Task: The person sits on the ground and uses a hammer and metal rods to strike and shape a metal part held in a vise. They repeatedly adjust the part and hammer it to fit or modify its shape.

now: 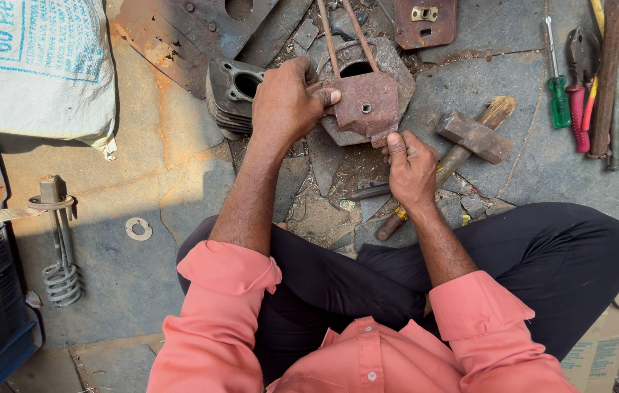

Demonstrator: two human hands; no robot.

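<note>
Head view, looking straight down at a person seated cross-legged on a cracked stone floor, in a salmon shirt with rolled sleeves. Left hand (287, 102) was closed around the left edge of a rusty metal plate (367, 105), thumb pressed on its upper face. Right hand (411, 171) gripped the plate's lower right corner, fingers curled and thumb pointing up against the edge. The plate, with a small square hole near its middle, lay flat over a round grey casting (386, 62) at the centre of the floor, directly ahead of the knees; two thin rusty rods (342, 33) ran upward from it. A finned engine cylinder (233, 91) stood just left of the left hand. A hammer (469, 138) with a wooden handle lay just right of the right hand, its handle passing beneath the wrist. Screwdrivers and pliers (586, 87) with green and red grips lay well apart at upper right. A white sack (33, 65) occupied the upper left corner, a coiled immersion heater (62, 240) the left side, a flat washer (138, 228) near it.
</note>
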